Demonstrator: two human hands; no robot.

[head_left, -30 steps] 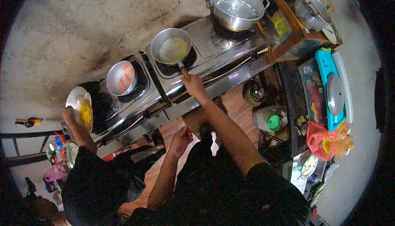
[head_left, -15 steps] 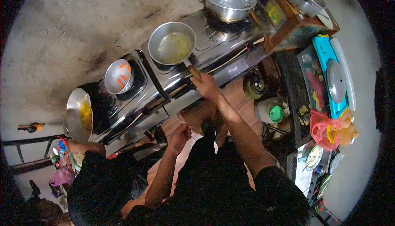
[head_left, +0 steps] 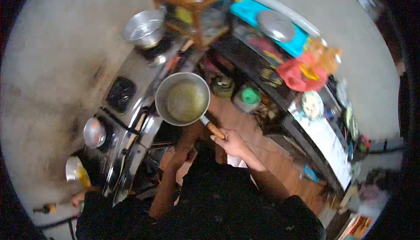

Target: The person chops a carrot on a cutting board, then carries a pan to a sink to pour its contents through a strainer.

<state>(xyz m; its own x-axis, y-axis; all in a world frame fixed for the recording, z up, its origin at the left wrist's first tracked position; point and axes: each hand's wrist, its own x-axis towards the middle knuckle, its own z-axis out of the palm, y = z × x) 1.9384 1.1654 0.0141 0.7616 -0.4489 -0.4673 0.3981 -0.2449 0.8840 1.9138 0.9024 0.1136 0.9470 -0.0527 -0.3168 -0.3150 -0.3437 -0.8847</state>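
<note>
My right hand (head_left: 231, 143) is closed round the wooden handle of a metal saucepan (head_left: 183, 121). Held level in front of the stove, the pan has a thin yellowish liquid with small bits across its bottom. Lower and to the left, below the pan, my left hand (head_left: 181, 153) hangs in shadow, its fingers curled and nothing visible in them. A bare black burner (head_left: 120, 94) shows on the stove (head_left: 141, 76). Nearest to the left are a small bowl-like pan (head_left: 92, 133) with orange strips and a wok (head_left: 72, 170) with yellow food.
A large pot (head_left: 144, 28) of clear liquid stands on the far burner. Along the right runs a dark counter (head_left: 245, 63) with a blue tray, a metal lid (head_left: 276, 25) and a red plastic bag (head_left: 302, 74). Another person's hand (head_left: 78, 198) is by the wok.
My right hand has lifted the saucepan off its burner and brought it back and away from the stove. The view has turned to the right, showing more of the counter.
</note>
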